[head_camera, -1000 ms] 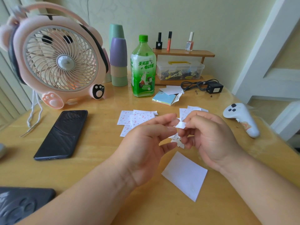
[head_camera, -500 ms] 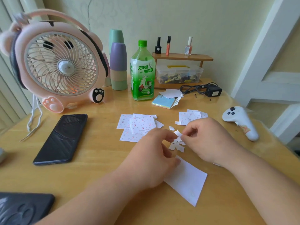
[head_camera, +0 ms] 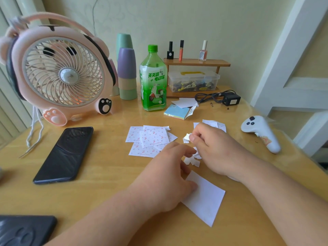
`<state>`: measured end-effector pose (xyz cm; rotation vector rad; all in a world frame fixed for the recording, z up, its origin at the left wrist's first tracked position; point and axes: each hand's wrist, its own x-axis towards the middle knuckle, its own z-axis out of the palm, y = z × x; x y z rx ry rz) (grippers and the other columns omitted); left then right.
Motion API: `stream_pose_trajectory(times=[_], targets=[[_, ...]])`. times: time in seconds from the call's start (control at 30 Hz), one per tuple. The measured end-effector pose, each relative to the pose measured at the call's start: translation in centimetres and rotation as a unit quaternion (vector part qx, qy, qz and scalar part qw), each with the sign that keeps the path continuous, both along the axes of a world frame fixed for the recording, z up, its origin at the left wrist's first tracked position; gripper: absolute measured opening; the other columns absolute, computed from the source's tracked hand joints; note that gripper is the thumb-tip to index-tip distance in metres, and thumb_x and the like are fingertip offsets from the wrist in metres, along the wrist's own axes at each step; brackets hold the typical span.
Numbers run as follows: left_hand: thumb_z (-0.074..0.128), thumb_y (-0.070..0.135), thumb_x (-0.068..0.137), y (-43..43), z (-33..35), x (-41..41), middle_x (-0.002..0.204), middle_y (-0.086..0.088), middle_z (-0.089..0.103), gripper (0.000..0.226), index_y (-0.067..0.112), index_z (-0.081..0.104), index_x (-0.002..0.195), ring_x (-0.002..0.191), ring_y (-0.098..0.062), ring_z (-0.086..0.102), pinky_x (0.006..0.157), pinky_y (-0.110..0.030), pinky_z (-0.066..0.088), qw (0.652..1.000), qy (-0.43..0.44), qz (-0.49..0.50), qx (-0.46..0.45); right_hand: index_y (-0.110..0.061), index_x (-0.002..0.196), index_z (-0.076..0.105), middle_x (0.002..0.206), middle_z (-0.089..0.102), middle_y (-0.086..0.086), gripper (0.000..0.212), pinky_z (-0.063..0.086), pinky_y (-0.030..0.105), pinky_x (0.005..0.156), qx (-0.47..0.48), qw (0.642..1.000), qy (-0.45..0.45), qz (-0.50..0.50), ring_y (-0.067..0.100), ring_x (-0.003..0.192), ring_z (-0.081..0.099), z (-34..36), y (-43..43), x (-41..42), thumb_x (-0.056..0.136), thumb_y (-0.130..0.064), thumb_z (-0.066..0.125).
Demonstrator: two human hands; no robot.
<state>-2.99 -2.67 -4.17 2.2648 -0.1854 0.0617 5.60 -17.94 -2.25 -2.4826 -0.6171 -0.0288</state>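
Paper tearing, partway: the right hand [head_camera: 218,151] pinches a small white scrap [head_camera: 186,137] at 12 o'clock of the torn-scrap pile [head_camera: 192,161], the left hand [head_camera: 165,178] curls beside the pile, grasp indiscernible, and the white sheet [head_camera: 207,199] at 6 o'clock and patterned squares [head_camera: 152,137] at 10 o'clock lie whole, apparently yet untorn.

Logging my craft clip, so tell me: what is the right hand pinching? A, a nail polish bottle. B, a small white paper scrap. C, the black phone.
B: the right hand pinches a small white paper scrap at its fingertips.
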Motion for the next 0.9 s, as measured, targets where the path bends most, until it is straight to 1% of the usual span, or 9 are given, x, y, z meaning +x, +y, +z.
stream_pose_trajectory(times=[0.1,0.2,0.33,0.5,0.57,0.67,0.73,0.8,0.9], targets=[[0.080,0.019,0.079,0.0,-0.1,0.1,0.113,0.025,0.047,0.060,0.040,0.053,0.127,0.094,0.014,0.053,0.072,-0.002,0.041,1.000,-0.003,-0.011,0.005,-0.020,0.081,0.047,0.080,0.059,-0.002,0.033,0.044,0.041,0.067,-0.034,0.999,-0.002,0.005,0.020,0.077,0.054,0.1,0.2,-0.1,0.107,-0.039,0.039],[0.081,0.020,0.078,0.0,0.0,0.2,0.113,0.025,0.048,0.057,0.039,0.053,0.124,0.090,0.017,0.053,0.071,-0.002,0.040,1.000,0.004,-0.010,0.004,-0.021,0.080,0.054,0.073,0.063,-0.005,0.029,0.048,0.041,0.067,-0.018,1.000,0.006,-0.011,0.016,0.073,0.059,-0.2,0.3,0.2,0.103,-0.039,0.052],[0.081,0.020,0.079,-0.2,0.0,0.3,0.116,0.023,0.049,0.056,0.039,0.052,0.123,0.083,0.022,0.050,0.070,0.000,0.038,1.000,0.011,-0.022,0.008,-0.020,0.071,0.057,0.058,0.060,-0.012,0.024,0.046,0.032,0.055,0.053,0.998,0.009,-0.027,0.005,0.052,0.053,-0.5,-0.4,1.0,0.086,-0.023,0.076],[0.078,0.017,0.080,-0.3,0.0,0.1,0.113,0.021,0.052,0.049,0.042,0.050,0.113,0.086,0.022,0.051,0.069,-0.001,0.040,1.000,-0.001,-0.006,0.006,-0.025,0.076,0.059,0.063,0.058,-0.016,0.018,0.037,0.022,0.054,-0.001,1.000,0.011,0.000,0.001,0.053,0.047,-0.9,-0.9,1.3,0.083,-0.019,0.075],[0.080,0.021,0.080,-0.3,0.1,0.2,0.107,0.017,0.060,0.043,0.038,0.054,0.109,0.082,0.016,0.056,0.068,-0.005,0.042,0.996,-0.029,0.057,-0.059,-0.027,0.079,0.062,0.061,0.056,-0.019,0.016,0.038,0.021,0.054,0.023,0.999,0.019,0.023,0.003,0.054,0.046,-0.9,-1.0,1.2,0.084,-0.014,0.070],[0.085,0.021,0.078,0.5,0.3,1.2,0.099,0.015,0.071,0.042,0.036,0.056,0.105,0.083,0.003,0.067,0.074,-0.018,0.051,0.962,-0.066,0.169,-0.206,-0.026,0.077,0.065,0.067,0.059,-0.004,0.024,0.040,0.017,0.054,0.105,0.992,0.040,0.060,0.003,0.055,0.045,-0.5,-1.2,0.9,0.086,-0.004,0.069],[0.085,0.014,0.079,1.2,0.4,1.5,0.095,0.013,0.075,0.043,0.033,0.058,0.107,0.086,-0.002,0.072,0.075,-0.024,0.055,0.938,-0.054,0.190,-0.284,-0.021,0.079,0.068,0.076,0.067,0.003,0.022,0.044,0.020,0.058,0.140,0.984,0.064,0.087,0.006,0.060,0.051,-0.3,-1.4,0.8,0.086,0.000,0.070],[0.085,0.012,0.080,1.4,0.4,1.6,0.093,0.016,0.075,0.043,0.030,0.059,0.109,0.086,-0.002,0.073,0.074,-0.023,0.053,0.932,-0.033,0.187,-0.310,-0.018,0.081,0.070,0.080,0.069,0.002,0.018,0.046,0.024,0.060,0.148,0.979,0.087,0.106,0.011,0.065,0.056,-0.4,-1.4,0.8,0.087,0.000,0.071],[0.086,0.015,0.079,1.2,0.2,1.9,0.106,0.016,0.067,0.043,0.029,0.061,0.111,0.083,-0.003,0.072,0.071,-0.020,0.051,0.936,-0.026,0.188,-0.295,-0.016,0.082,0.071,0.078,0.069,-0.002,0.015,0.042,0.017,0.059,0.145,0.978,0.093,0.120,0.007,0.063,0.055,-0.5,-1.3,0.8,0.087,-0.002,0.073]])
